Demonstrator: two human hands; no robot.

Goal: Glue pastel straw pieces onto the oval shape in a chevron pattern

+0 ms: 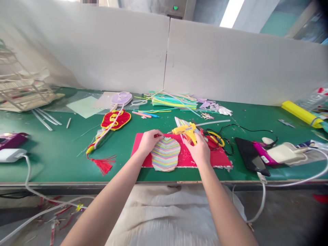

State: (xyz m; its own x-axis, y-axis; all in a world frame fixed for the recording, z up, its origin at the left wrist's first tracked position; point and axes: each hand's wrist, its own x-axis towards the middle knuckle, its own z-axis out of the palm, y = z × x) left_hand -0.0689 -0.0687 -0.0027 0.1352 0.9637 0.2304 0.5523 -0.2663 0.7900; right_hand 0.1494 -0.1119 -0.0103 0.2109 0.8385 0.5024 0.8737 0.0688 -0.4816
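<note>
My left hand [151,140] pinches the upper left edge of a striped pastel piece [166,155] with a rounded outline. That piece lies on a red board [188,159] at the table's front edge. My right hand [199,147] is wrapped round the handle of a yellow glue gun [185,130], whose nozzle points left, just above the top of the striped piece. Behind the glue gun lies another striped piece [179,121], partly hidden by it.
A red and yellow fan-shaped craft [122,120] with a red tassel [103,165] lies left. Pipe cleaners [174,101] are heaped at the back. Right are black cables [232,145], a black phone [249,155] and a white plug [284,152]. A wire rack [23,90] stands far left.
</note>
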